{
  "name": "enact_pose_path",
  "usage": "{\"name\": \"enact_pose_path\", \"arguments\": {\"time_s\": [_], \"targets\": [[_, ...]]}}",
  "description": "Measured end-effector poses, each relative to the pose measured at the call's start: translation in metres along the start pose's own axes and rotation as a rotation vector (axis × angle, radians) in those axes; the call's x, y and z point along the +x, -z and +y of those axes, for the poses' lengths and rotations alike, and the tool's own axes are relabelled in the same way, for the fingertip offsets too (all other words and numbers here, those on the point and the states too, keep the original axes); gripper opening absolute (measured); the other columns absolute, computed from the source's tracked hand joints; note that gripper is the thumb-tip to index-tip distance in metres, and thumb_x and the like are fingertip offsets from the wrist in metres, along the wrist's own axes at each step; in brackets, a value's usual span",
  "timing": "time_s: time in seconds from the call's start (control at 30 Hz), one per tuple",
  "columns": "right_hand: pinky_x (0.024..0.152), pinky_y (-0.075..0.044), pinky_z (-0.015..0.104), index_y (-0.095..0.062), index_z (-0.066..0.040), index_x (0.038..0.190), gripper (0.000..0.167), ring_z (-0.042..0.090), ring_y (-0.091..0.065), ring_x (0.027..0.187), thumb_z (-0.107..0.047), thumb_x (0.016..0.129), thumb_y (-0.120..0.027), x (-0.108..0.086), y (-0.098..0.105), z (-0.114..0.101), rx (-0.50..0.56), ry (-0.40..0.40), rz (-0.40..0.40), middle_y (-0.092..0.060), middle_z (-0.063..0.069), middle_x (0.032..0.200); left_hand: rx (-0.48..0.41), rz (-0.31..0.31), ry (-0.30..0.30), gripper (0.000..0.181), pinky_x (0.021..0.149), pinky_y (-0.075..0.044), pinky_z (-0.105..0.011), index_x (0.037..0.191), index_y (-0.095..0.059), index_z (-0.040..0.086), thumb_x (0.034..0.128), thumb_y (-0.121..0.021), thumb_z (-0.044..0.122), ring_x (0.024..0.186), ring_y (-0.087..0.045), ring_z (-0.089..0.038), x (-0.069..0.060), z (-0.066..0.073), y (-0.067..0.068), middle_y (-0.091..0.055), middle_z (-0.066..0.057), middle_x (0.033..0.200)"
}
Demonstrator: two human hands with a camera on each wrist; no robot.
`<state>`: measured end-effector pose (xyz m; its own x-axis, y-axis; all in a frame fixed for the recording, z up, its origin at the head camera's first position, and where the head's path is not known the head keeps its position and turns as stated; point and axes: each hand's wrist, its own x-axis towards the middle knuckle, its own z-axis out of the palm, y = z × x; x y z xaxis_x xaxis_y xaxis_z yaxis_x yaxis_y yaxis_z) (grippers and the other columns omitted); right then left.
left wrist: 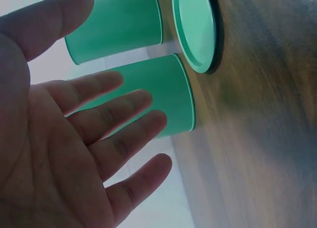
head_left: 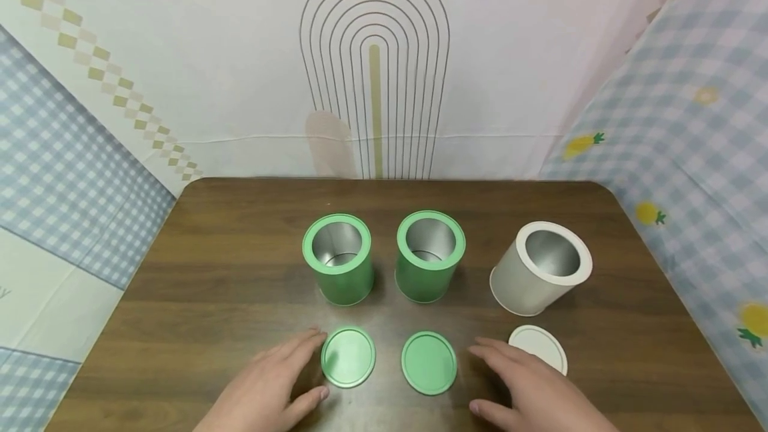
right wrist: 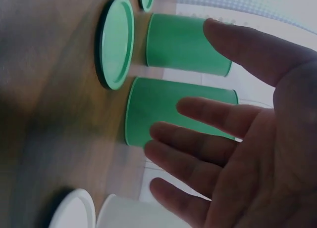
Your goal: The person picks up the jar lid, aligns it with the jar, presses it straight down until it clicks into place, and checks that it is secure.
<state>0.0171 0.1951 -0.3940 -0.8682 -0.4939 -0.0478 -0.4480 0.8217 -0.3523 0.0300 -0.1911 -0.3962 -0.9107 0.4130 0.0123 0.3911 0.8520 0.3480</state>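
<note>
My left hand (head_left: 270, 379) is at the front of the table, fingers spread and relaxed, nothing in it. Just right of its fingertips lies a round green lid (head_left: 348, 357). A second green lid (head_left: 429, 363) lies between the two hands. My right hand (head_left: 528, 385) also has loose, spread fingers and holds nothing; it partly hides a white lid (head_left: 539, 347) behind it. Behind the lids stand two green cans (head_left: 346, 279) (right wrist: 181, 109), uncovered, their silver insides showing. A white can (head_left: 519, 279), likewise uncovered, stands to the right.
The brown wooden table (head_left: 228, 252) has rounded far corners. A pale patterned cloth (head_left: 240, 72) hangs behind it. Blue checked cloth (head_left: 696, 172) with pineapples drapes along the right side, and more checked cloth (head_left: 72, 132) hangs at the left.
</note>
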Motion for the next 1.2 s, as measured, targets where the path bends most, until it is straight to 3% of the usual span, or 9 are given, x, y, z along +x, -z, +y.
{"name": "enact_pose_path", "arguments": {"time_s": [0.17,0.4,0.7,0.9,1.2], "targets": [[0.094,-0.053,0.045,-0.062,-0.012,0.133,0.066,0.023,-0.063,0.117,-0.050,0.082,-0.079,0.007,-0.007,-0.003,0.002,0.072,0.081,-0.064,0.000,0.131,0.004,0.020,-0.023,0.068,0.101,-0.049,-0.050,0.142,-0.054,0.009,0.0883,-0.074,0.046,0.129,-0.056,-0.025,0.000,-0.001,-0.005,-0.058,-0.005,0.141],[0.091,-0.053,0.043,-0.064,-0.015,0.130,0.064,0.018,-0.063,0.115,-0.041,0.076,-0.086,0.015,-0.017,-0.011,-0.006,0.155,0.180,-0.065,-0.005,0.128,-0.009,0.036,-0.033,0.069,0.101,-0.049,-0.051,0.141,-0.055,0.009,0.0862,-0.076,0.044,0.128,-0.057,-0.026,0.001,-0.002,-0.010,-0.059,-0.007,0.140],[0.091,-0.053,0.043,-0.065,-0.015,0.128,0.062,0.017,-0.063,0.114,-0.043,0.077,-0.085,0.026,-0.022,-0.022,0.021,0.203,0.206,-0.064,-0.008,0.128,-0.023,0.069,-0.038,0.069,0.099,-0.051,-0.047,0.140,-0.055,0.009,0.0842,-0.079,0.041,0.128,-0.057,-0.023,0.001,-0.004,-0.015,-0.059,-0.003,0.139],[0.095,-0.051,0.044,-0.063,-0.016,0.131,0.061,0.017,-0.061,0.117,-0.041,0.079,-0.083,0.032,-0.023,-0.031,0.041,0.170,0.173,-0.063,-0.008,0.130,-0.039,0.060,-0.007,0.069,0.100,-0.050,-0.048,0.141,-0.054,0.009,0.0844,-0.079,0.040,0.129,-0.056,-0.024,0.000,-0.004,-0.018,-0.058,-0.004,0.140],[0.103,-0.047,0.048,-0.066,-0.013,0.125,0.057,0.015,-0.060,0.118,-0.037,0.076,-0.085,0.044,-0.029,-0.036,0.059,0.189,0.212,-0.065,-0.003,0.127,-0.069,0.034,0.032,0.071,0.101,-0.049,-0.049,0.143,-0.052,0.005,0.0861,-0.078,0.038,0.131,-0.054,-0.027,0.001,-0.002,-0.016,-0.055,-0.008,0.144]]}}
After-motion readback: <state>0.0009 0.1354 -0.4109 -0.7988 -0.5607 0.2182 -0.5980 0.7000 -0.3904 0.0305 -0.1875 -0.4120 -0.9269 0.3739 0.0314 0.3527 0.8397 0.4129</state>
